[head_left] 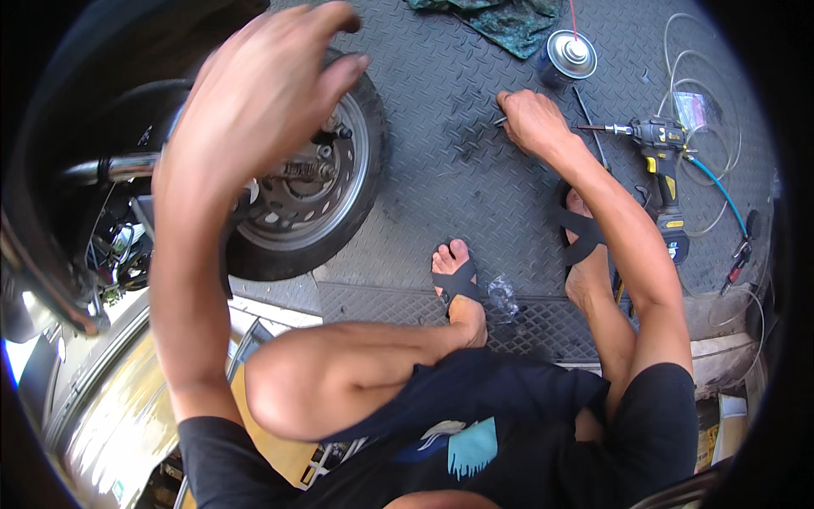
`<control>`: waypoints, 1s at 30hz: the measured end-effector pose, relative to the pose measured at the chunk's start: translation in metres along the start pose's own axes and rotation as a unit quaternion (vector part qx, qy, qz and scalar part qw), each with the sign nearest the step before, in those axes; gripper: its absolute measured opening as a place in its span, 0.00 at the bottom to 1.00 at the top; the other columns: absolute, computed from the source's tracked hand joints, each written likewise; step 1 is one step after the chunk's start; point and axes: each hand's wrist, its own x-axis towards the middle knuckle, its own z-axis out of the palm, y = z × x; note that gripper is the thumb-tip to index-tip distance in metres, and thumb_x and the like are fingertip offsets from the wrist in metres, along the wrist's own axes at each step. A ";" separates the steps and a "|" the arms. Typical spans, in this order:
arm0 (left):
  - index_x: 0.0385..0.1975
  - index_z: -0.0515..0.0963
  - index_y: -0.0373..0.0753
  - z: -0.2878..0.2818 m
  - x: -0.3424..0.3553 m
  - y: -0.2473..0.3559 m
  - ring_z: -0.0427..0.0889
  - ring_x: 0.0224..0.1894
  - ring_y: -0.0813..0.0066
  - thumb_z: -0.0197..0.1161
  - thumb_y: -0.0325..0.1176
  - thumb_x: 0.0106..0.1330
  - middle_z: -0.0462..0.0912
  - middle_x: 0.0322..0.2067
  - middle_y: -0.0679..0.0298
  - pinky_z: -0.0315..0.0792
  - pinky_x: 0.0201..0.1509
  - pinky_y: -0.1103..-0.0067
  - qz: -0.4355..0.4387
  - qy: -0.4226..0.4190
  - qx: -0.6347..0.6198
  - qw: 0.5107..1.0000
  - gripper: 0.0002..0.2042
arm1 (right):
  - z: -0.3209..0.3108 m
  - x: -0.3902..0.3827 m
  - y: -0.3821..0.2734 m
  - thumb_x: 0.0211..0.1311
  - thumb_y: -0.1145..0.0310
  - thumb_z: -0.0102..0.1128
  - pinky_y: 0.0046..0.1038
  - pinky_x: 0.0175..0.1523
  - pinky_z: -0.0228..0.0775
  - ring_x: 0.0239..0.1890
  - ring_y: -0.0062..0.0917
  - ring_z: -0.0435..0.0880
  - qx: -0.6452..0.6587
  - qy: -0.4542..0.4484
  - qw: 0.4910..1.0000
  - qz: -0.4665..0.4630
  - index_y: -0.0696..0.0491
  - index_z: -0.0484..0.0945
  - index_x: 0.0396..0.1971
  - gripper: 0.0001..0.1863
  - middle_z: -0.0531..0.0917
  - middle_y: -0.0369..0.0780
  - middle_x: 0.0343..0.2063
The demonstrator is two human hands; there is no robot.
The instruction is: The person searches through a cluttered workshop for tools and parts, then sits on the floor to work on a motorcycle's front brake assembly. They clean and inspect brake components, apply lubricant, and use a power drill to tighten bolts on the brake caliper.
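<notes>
My left hand (271, 76) is raised over the scooter-like vehicle's wheel (365, 170), somewhat blurred. Its thumb and forefinger stand apart with nothing visible between them; the other fingers are partly hidden. My right hand (536, 123) is closed low over the floor, right of the wheel. A small metal tip (500, 121) pokes out beside its fingers, and the rest of that piece is hidden in the hand. Just beyond the right hand stands a round spray can (568, 59) with a thin red straw. A yellow and black cordless drill (660, 161) lies to its right.
A thin dark rod (589, 123) lies between hand and drill. Clear hose (708, 85) coils at the right, joined by a blue hose (721, 191). A dark green cloth (509, 25) lies at the back. Crumpled clear plastic (504, 299) sits near my sandalled foot (458, 271).
</notes>
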 end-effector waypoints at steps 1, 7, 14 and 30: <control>0.62 0.82 0.40 0.009 0.020 -0.006 0.87 0.58 0.53 0.68 0.42 0.74 0.88 0.53 0.48 0.78 0.65 0.64 0.007 -0.051 0.055 0.997 0.21 | 0.002 -0.003 -0.005 0.59 0.77 0.61 0.50 0.47 0.84 0.43 0.52 0.90 0.003 0.047 0.999 -0.020 0.60 0.82 0.43 0.12 0.88 0.54 0.36; 0.63 0.83 0.41 0.089 0.087 -0.039 0.87 0.59 0.54 0.69 0.45 0.71 0.88 0.57 0.51 0.77 0.66 0.65 0.044 -0.454 0.036 0.889 0.24 | -0.009 -0.003 -0.109 0.65 0.67 0.70 0.35 0.47 0.83 0.38 0.35 0.89 0.388 0.168 0.901 -0.093 0.60 0.83 0.46 0.15 0.88 0.48 0.37; 0.48 0.90 0.36 0.126 0.083 -0.061 0.90 0.48 0.52 0.71 0.51 0.66 0.91 0.46 0.49 0.81 0.55 0.62 0.016 -0.516 0.083 0.853 0.23 | 0.004 -0.009 -0.217 0.62 0.71 0.74 0.32 0.36 0.81 0.29 0.28 0.87 0.594 0.256 0.762 -0.037 0.63 0.81 0.39 0.12 0.88 0.47 0.30; 0.47 0.90 0.36 0.126 0.086 -0.056 0.89 0.49 0.49 0.71 0.46 0.67 0.90 0.46 0.48 0.82 0.54 0.62 0.042 -0.500 0.150 0.852 0.19 | 0.019 -0.008 -0.236 0.62 0.74 0.71 0.38 0.41 0.82 0.35 0.43 0.90 0.616 0.296 0.728 -0.057 0.63 0.82 0.38 0.09 0.88 0.51 0.32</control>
